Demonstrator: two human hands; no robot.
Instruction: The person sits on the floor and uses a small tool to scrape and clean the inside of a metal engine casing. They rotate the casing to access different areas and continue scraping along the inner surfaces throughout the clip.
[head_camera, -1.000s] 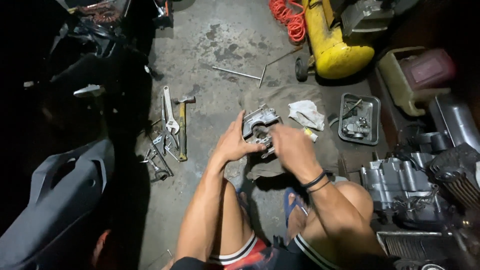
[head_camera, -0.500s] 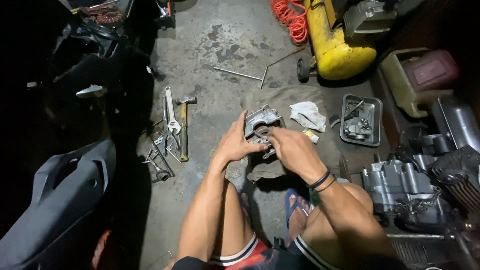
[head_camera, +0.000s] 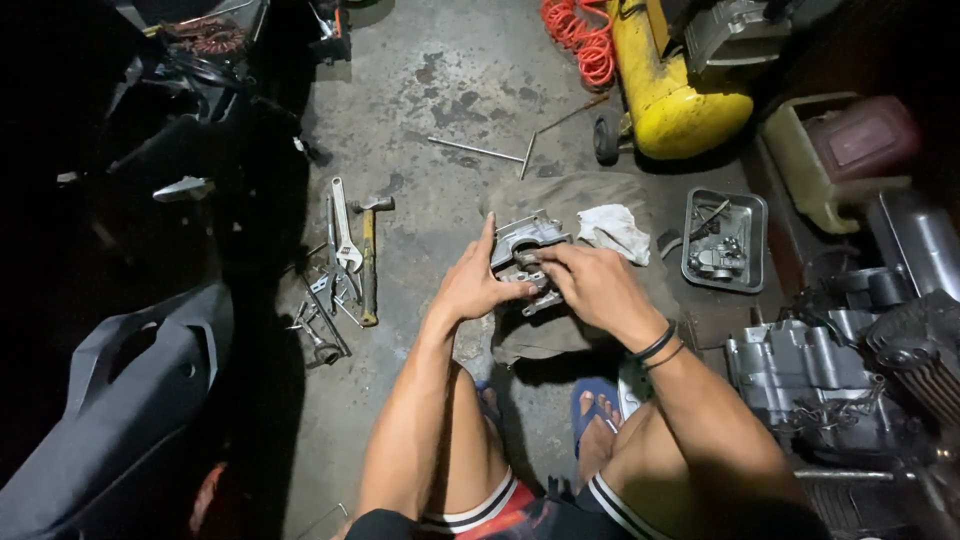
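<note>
Both hands keep a closed grip on the grey metal engine casting (head_camera: 528, 240), left hand (head_camera: 472, 288) bracing its left side, right hand (head_camera: 592, 285) pinching a small fitting at its near edge, over the brown cloth (head_camera: 575, 195) on the floor, wrenches (head_camera: 343, 240) lying unused left.

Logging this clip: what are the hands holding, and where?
A grey metal engine part: left hand grips its left edge, right hand its lower right side.
</note>
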